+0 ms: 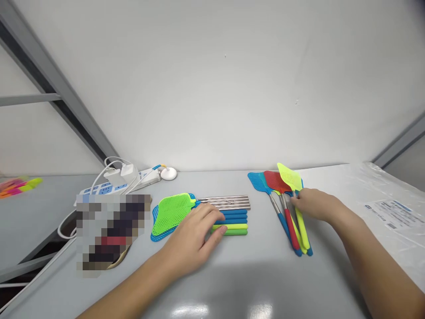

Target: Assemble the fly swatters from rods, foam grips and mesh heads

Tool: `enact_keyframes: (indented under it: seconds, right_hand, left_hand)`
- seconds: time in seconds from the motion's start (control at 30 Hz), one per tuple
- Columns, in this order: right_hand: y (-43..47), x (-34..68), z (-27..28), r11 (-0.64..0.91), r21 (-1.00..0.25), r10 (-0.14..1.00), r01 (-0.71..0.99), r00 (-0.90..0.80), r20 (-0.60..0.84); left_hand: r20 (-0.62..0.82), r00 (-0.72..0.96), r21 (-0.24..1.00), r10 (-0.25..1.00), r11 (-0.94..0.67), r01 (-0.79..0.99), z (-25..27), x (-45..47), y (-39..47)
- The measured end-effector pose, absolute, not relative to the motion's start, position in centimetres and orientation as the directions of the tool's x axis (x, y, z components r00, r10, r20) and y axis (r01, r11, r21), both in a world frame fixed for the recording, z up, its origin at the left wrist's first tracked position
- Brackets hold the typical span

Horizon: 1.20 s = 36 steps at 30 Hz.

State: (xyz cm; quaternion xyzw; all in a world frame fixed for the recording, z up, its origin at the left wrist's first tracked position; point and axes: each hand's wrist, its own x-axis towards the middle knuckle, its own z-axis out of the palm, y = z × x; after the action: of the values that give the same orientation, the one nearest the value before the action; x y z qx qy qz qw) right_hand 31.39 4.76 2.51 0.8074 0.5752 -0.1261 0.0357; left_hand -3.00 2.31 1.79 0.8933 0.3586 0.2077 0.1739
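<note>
My right hand (312,204) is closed on the neck of a yellow fly swatter (291,178), at the top of a fanned pile on the right. Under and beside it lie a red fly swatter (275,181) and a blue fly swatter (260,182), their handles pointing toward me. My left hand (195,237) rests with thumb and fingers apart over a row of blue handles (238,216), a yellow handle (239,227) and a green handle (239,232). Several metal rods (229,202) lie behind these handles. Left of that hand, a green swatter head (172,215) overlaps blue ones.
A power strip (149,178) with white plugs and cables sits at the back left, beside a round white device (168,173). A blurred-out item (113,235) lies in front of it. Clear plastic wrapping (395,208) covers the right side. A wall (226,88) rises behind.
</note>
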Motion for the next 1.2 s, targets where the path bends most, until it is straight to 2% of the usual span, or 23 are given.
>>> enact_keyframes:
  seconds: [0.23,0.47,0.53,0.63,0.8,0.87,0.93,1.1,1.2]
  right_hand:
    - [4.7,31.2,2.3,-0.294,-0.068,0.93,0.953,0.269,-0.252]
    - [4.6,29.6,3.1,-0.28,-0.064,0.956,0.958,0.272,-0.109]
    - [4.5,28.0,3.2,-0.204,-0.092,0.979,0.975,0.201,-0.035]
    - [3.8,25.1,2.7,-0.005,-0.128,0.997,0.992,0.015,0.082]
    - [2.2,20.9,1.1,0.353,-0.169,0.927,0.92,-0.318,0.2]
    - [2.2,19.9,0.9,0.42,-0.185,0.896,0.889,-0.375,0.237]
    - [3.0,19.2,0.9,0.425,-0.166,0.889,0.89,-0.376,0.262]
    - [7.5,17.7,1.8,0.514,-0.149,0.853,0.845,-0.485,0.191]
    - [10.1,16.9,2.0,0.556,-0.208,0.83,0.805,-0.552,0.082]
  left_hand:
    - [0.184,0.679,0.381,0.71,-0.689,0.617,1.7,-3.0,2.5]
    - [0.088,0.658,0.271,0.748,-0.654,0.707,1.3,-3.3,2.7]
    - [0.07,0.659,0.231,0.749,-0.654,0.72,1.1,-3.4,2.8]
    - [0.046,0.666,0.196,0.744,-0.661,0.725,1.0,-3.4,2.8]
    - [0.055,0.693,0.206,0.719,-0.687,0.697,1.0,-3.2,2.5]
    - [0.058,0.711,0.222,0.701,-0.703,0.675,1.1,-3.2,2.2]
    - [0.06,0.732,0.23,0.679,-0.723,0.652,1.1,-3.2,1.9]
    - [0.137,0.773,0.232,0.619,-0.779,0.583,0.7,-3.0,1.6]
    - [0.303,0.755,0.343,0.582,-0.805,0.484,0.5,-2.7,1.6]
